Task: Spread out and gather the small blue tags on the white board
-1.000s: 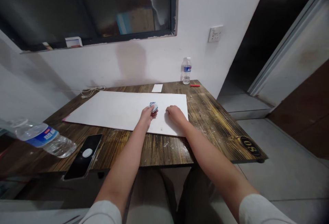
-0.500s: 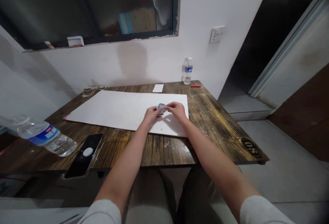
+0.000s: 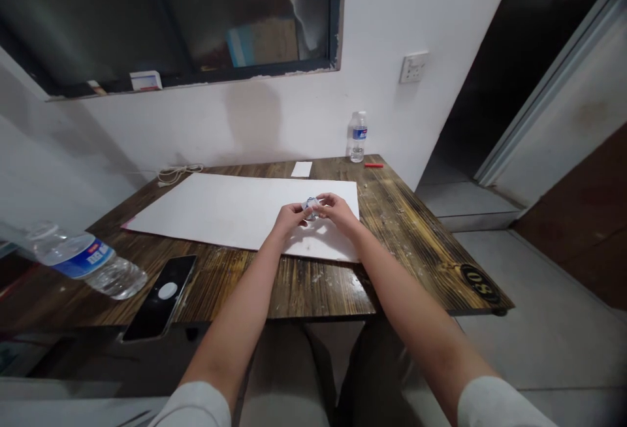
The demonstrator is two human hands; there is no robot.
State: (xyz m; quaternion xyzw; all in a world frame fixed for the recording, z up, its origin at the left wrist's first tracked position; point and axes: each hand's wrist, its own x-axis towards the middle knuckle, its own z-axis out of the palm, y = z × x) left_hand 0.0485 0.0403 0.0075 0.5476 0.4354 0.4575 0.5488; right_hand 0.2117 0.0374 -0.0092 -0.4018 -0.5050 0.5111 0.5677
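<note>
My left hand and my right hand meet over the right part of a white board. Between their fingertips is a small blue-and-white crumpled piece, thin like paper or plastic film; its exact kind is too small to make out. The left fingers pinch its left side. The right thumb and fingers press on its right side and cover part of it. Both hands cast shadows on the board just below.
On the wooden table a large water bottle and a phone with a white disc lie at left. A small bottle, a red pen-like stick, a white card and a coiled cable are along the back.
The right hand has shifted slightly left and its fingers now cover more of the blue-and-white piece. The piece has turned and looks more bunched up between the hands.
</note>
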